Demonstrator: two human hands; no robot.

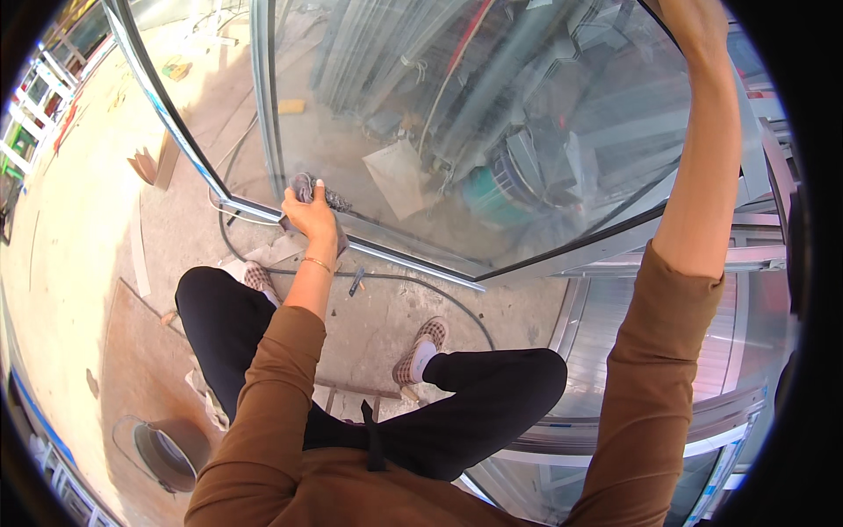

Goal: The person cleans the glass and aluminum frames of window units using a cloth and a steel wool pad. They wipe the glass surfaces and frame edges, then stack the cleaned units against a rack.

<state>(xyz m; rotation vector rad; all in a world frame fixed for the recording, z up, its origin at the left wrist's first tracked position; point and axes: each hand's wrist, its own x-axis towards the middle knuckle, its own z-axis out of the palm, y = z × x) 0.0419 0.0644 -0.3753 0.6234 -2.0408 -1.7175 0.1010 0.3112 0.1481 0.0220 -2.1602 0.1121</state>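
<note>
In front of me stands a large glass pane (351,140) in a grey metal frame (413,260) with a dark seal, slightly tilted. Low at the pane's left corner, my left hand (309,217) is closed around a bunched grey rag (305,187), which lies against the glass. The thumb points up beside the cloth. My right arm reaches up to the far right, where my right hand (695,28) is at the frame's upper right edge. Its fingers run out at the picture's top, so their grip is hidden.
Behind the glass are a teal bucket (496,195), a pale sheet (395,178) and long metal profiles. A dark hose (421,283) crosses the concrete by my feet. A metal bucket (169,454) stands lower left on a brown board (132,351). More framed panels (650,351) lie at right.
</note>
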